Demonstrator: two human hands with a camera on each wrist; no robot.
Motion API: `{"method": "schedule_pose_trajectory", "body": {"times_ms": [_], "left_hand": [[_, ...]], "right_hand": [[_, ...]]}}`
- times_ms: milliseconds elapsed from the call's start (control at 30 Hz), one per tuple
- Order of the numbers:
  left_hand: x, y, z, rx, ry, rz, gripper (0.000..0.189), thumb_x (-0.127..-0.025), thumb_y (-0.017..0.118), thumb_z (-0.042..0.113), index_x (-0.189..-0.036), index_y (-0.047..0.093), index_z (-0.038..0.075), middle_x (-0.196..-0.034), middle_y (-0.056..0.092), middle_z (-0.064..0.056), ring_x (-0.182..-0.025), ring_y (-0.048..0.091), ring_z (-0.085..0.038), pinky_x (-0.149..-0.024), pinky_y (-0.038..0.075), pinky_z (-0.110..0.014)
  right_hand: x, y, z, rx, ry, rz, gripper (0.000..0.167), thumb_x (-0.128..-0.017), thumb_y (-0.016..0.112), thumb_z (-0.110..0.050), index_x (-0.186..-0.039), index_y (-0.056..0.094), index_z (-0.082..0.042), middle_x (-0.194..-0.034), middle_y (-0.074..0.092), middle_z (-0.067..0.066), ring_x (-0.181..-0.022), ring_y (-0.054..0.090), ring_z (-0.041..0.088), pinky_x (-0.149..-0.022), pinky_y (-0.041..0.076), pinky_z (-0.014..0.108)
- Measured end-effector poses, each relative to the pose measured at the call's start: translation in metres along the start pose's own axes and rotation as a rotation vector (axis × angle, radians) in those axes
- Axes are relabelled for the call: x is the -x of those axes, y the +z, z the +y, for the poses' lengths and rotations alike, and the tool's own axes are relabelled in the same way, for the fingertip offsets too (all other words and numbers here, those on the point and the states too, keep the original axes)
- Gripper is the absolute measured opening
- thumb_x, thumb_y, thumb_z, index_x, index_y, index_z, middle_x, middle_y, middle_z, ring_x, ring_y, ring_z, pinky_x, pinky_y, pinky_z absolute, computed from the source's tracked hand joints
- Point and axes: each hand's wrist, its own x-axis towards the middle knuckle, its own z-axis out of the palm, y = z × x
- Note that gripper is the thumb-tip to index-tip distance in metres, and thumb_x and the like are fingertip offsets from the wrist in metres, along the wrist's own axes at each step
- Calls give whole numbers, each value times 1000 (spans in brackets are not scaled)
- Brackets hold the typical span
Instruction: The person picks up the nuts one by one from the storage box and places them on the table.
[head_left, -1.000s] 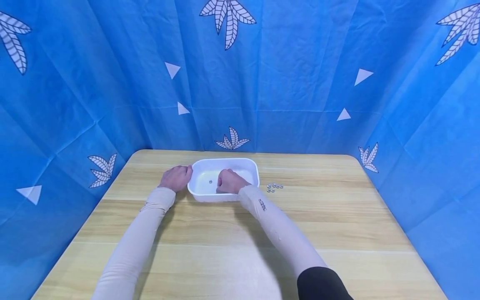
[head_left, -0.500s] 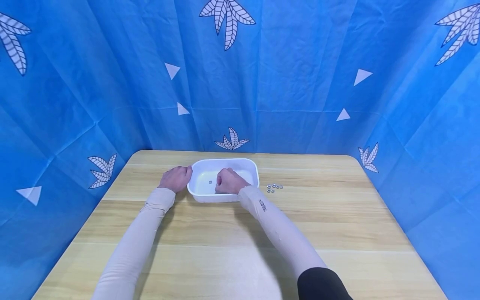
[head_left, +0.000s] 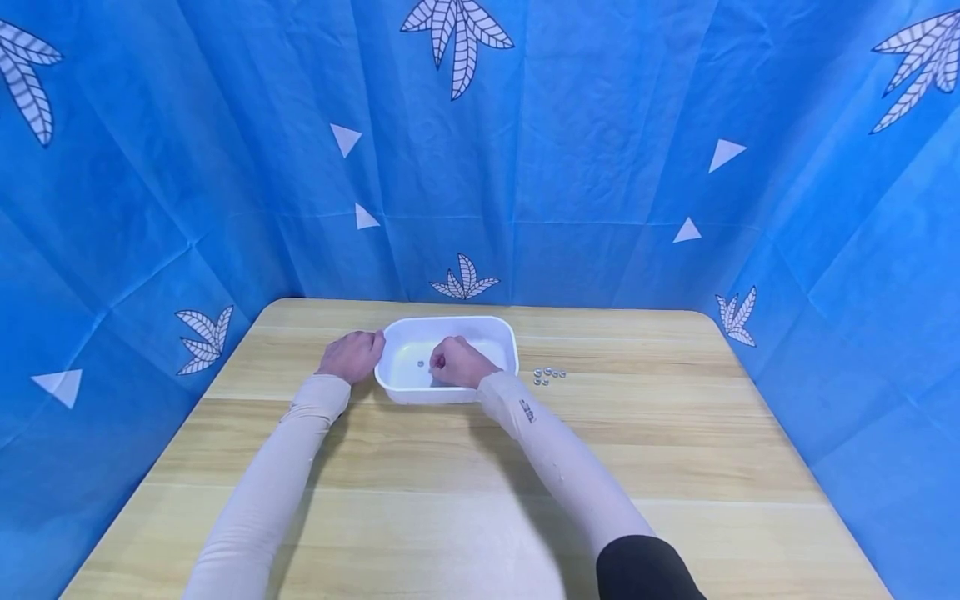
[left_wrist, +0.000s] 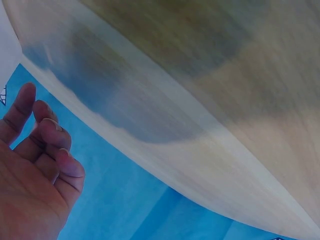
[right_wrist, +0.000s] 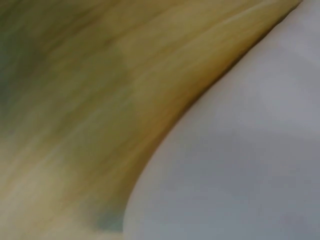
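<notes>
A white plastic tub (head_left: 401, 393) stands near the back of the table. At its left end my left hand (head_left: 351, 357) grips the rim; in the left wrist view its fingers (left_wrist: 55, 132) lie loosely bent beside the white wall, thumb hidden. My right hand (head_left: 461, 362) is inside the tub, fingers curled and fingertips together low over the floor. It seems to pinch a small metal nut, almost wholly hidden by the fingers. Just left of those fingertips lies another small metal nut (head_left: 421, 363). Several more nuts (head_left: 547, 372) lie on the table right of the tub.
The wooden table (head_left: 420, 500) has rounded back corners. A blue curtain (head_left: 585, 167) hangs behind it and along both sides. In the right wrist view a blurred white surface (right_wrist: 240, 165) fills the lower right, with the right hand out of sight.
The right hand's fingertips have shifted slightly left inside the tub, from a rounder fist to a pinch. The left hand, the tub and the nuts on the table have stayed put.
</notes>
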Motion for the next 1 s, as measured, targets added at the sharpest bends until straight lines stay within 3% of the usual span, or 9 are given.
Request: {"method": "schedule_pose_trajectory", "body": {"times_ms": [133, 533, 733, 1000], "left_hand": [[0, 0, 0, 2, 5, 7, 67, -111, 16, 40, -106, 72, 3, -125, 70, -25, -116, 67, -45, -94, 54, -62], [1, 1, 0, 3, -4, -1, 69, -110, 15, 40, -119, 70, 1, -129, 68, -25, -120, 65, -46, -97, 53, -63], [0, 2, -1, 6, -4, 2, 67, -111, 16, 40, -116, 71, 1, -129, 69, -25, -119, 66, -46, -96, 53, -63], [-2, 2, -2, 1, 2, 4, 73, -110, 12, 43, -112, 72, 2, -127, 70, -24, -117, 66, -45, -94, 54, -63]], "right_hand": [[0, -1, -1, 10, 2, 10, 19, -92, 73, -9, -110, 79, -6, -104, 78, 5, -95, 66, 14, -98, 55, 30], [1, -1, -2, -7, -34, 50, 24, -92, 70, 0, -116, 76, -2, -112, 75, 10, -108, 69, 21, -101, 55, 30], [1, -1, -2, -42, -13, 75, 36, -91, 70, 2, -127, 71, -1, -109, 76, 11, -102, 69, 20, -100, 56, 32], [1, -2, -2, -79, 16, 91, 37, -91, 72, 1, -128, 70, -1, -107, 76, 11, -100, 70, 20, -99, 57, 32]]}}
